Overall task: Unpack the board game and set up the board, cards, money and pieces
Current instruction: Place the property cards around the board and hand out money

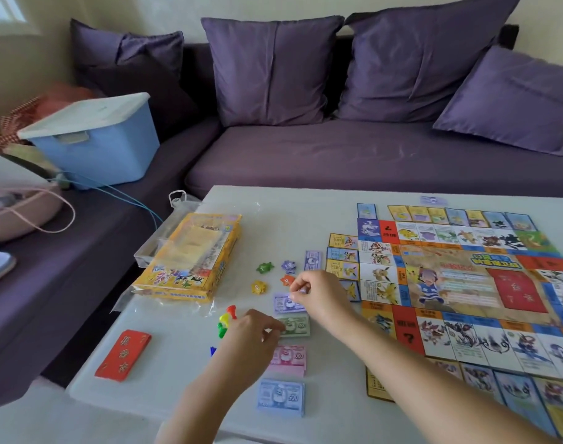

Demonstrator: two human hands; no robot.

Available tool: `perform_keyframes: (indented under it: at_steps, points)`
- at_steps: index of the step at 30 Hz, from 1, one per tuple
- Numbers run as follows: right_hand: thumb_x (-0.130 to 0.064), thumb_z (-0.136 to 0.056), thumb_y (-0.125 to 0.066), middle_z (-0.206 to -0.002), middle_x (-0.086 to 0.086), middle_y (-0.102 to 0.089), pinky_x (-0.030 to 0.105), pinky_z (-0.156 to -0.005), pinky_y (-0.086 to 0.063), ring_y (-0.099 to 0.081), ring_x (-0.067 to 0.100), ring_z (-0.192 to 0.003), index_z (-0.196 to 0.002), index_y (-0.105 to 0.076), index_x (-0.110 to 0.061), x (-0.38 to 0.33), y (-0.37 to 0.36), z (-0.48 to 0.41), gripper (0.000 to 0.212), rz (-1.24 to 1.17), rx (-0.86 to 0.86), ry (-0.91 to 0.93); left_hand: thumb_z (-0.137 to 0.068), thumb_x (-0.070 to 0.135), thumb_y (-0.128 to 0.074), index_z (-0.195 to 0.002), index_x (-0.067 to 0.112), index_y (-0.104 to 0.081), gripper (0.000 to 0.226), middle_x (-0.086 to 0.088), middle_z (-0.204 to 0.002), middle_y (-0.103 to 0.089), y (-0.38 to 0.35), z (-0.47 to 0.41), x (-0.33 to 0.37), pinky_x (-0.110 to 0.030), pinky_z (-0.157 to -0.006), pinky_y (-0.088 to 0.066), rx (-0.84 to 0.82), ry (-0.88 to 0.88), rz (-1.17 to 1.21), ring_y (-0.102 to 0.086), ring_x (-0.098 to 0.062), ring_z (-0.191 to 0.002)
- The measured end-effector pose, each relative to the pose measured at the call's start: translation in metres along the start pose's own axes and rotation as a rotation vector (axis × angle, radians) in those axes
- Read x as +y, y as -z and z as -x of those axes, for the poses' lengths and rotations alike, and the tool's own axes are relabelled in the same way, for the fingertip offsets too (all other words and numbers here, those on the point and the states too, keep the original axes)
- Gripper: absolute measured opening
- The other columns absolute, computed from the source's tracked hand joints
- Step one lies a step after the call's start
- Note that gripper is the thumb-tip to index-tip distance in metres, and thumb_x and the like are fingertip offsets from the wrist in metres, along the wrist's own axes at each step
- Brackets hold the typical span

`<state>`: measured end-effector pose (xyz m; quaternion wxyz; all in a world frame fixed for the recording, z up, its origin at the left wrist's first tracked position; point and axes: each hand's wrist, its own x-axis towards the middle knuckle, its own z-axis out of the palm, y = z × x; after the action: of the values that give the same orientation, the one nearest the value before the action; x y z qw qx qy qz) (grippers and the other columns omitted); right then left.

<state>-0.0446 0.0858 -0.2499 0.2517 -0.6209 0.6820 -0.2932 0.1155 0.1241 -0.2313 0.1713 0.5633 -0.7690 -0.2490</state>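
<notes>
Board lies unfolded at the right of the bench, with cards bordering it. Money stacks sit left of it. Right grip pinches a purple note. Left grip is at the green notes, hold unclear. Pieces are not yet placed.

Figure "500" reads on the blue banknote stack. At its 12 o'clock the pink banknote stack shows "1000". Further toward 12 o'clock the green banknote stack shows "1000", partly covered. A "?" stands on a red square at the board's 7 o'clock. Gold Chinese characters on the red card pack are not legible. Print on the purple banknote is blurred.
</notes>
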Motion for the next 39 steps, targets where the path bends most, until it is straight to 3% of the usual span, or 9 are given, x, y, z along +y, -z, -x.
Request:
perform_keyframes:
  at_steps: [4, 9, 13, 18, 21, 26, 32, 35, 39]
  points:
    - [-0.016, -0.086, -0.067, -0.090, -0.002, -0.063, 0.011, -0.056, -0.034, -0.050, 0.002, -0.069, -0.090, -0.069, -0.011, 0.001, 0.000, 0.002, 0.006, 0.091, 0.020, 0.039, -0.096, 0.021, -0.051, -0.113, 0.024, -0.069, 0.025, 0.007, -0.112, -0.061, -0.001, -0.002, -0.001, 0.001, -0.066, -0.035, -0.012, -0.040, -0.031, -0.055, -0.002, -0.088]
    - [-0.023, -0.084, -0.069, -0.097, -0.006, -0.050, 0.024, -0.073, -0.044, -0.056, 0.012, -0.085, -0.097, -0.065, -0.017, -0.005, 0.010, 0.005, 0.015, 0.117, 0.015, 0.068, -0.096, 0.022, -0.051, -0.115, 0.024, -0.067, 0.025, 0.007, -0.112, -0.061, -0.001, -0.001, -0.001, 0.003, -0.064, -0.033, -0.011, -0.067, -0.022, -0.053, 0.002, -0.083]
    - [-0.021, -0.082, -0.072, -0.089, -0.006, -0.061, 0.015, -0.068, -0.042, -0.057, 0.006, -0.079, -0.089, -0.071, -0.017, -0.012, 0.029, 0.010, 0.008, 0.111, -0.077, 0.199, -0.095, 0.022, -0.053, -0.118, 0.022, -0.063, 0.025, 0.007, -0.110, -0.060, 0.000, 0.000, -0.003, 0.002, -0.065, -0.036, 0.020, -0.056, 0.014, -0.052, 0.006, -0.076]
    - [-0.024, -0.085, -0.071, -0.094, -0.011, -0.061, 0.010, -0.066, -0.036, -0.048, -0.006, -0.073, -0.103, -0.073, -0.021, -0.014, 0.033, 0.024, 0.018, 0.192, -0.258, 0.321, -0.092, 0.013, -0.056, -0.105, 0.014, -0.068, 0.018, 0.010, -0.088, -0.060, 0.004, 0.001, -0.005, 0.000, -0.063, -0.038, 0.049, -0.006, 0.071, -0.053, 0.006, -0.070]
    - [-0.025, -0.084, -0.071, -0.101, -0.007, -0.062, 0.017, -0.072, -0.039, -0.046, -0.004, -0.073, -0.100, -0.075, -0.021, -0.014, 0.028, 0.030, 0.017, 0.167, -0.319, 0.369, -0.091, 0.013, -0.057, -0.104, 0.015, -0.069, 0.018, 0.010, -0.087, -0.064, 0.006, 0.001, -0.005, 0.000, -0.065, -0.037, 0.050, 0.008, 0.079, -0.058, -0.001, -0.077]
    - [-0.024, -0.086, -0.068, -0.106, -0.007, -0.063, 0.023, -0.081, -0.043, -0.055, 0.007, -0.092, -0.098, -0.076, -0.023, -0.013, 0.027, 0.034, 0.014, 0.237, -0.336, 0.359, -0.093, 0.009, -0.050, -0.107, 0.013, -0.070, 0.024, 0.002, -0.099, -0.069, 0.009, 0.001, -0.005, 0.003, -0.064, -0.032, 0.032, 0.022, 0.042, -0.057, -0.008, -0.086]
    - [-0.026, -0.086, -0.068, -0.102, -0.003, -0.062, 0.026, -0.080, -0.045, -0.054, 0.010, -0.089, -0.102, -0.075, -0.026, -0.009, 0.032, 0.040, 0.017, 0.278, -0.320, 0.301, -0.095, 0.001, -0.040, -0.110, 0.012, -0.069, 0.034, 0.003, -0.111, -0.068, 0.008, 0.001, -0.002, 0.012, -0.068, -0.021, -0.049, -0.004, 0.033, -0.058, -0.006, -0.100]
    - [-0.027, -0.087, -0.067, -0.101, -0.002, -0.060, 0.028, -0.080, -0.046, -0.055, 0.012, -0.091, -0.102, -0.075, -0.028, -0.010, 0.031, 0.044, 0.017, 0.294, -0.273, 0.258, -0.095, 0.002, -0.040, -0.113, 0.016, -0.067, 0.035, 0.005, -0.107, -0.069, 0.010, -0.005, -0.002, 0.003, -0.069, -0.036, -0.116, 0.026, 0.082, -0.062, -0.011, -0.096]
    - [-0.026, -0.086, -0.067, -0.101, -0.003, -0.060, 0.027, -0.076, -0.044, -0.054, 0.012, -0.090, -0.099, -0.072, -0.024, -0.010, 0.033, 0.049, 0.014, 0.353, -0.237, 0.225, -0.096, 0.005, -0.038, -0.113, 0.023, -0.065, 0.036, 0.014, -0.097, -0.067, 0.010, -0.012, 0.003, -0.024, -0.079, -0.049, -0.188, 0.059, 0.108, -0.065, -0.018, -0.095]
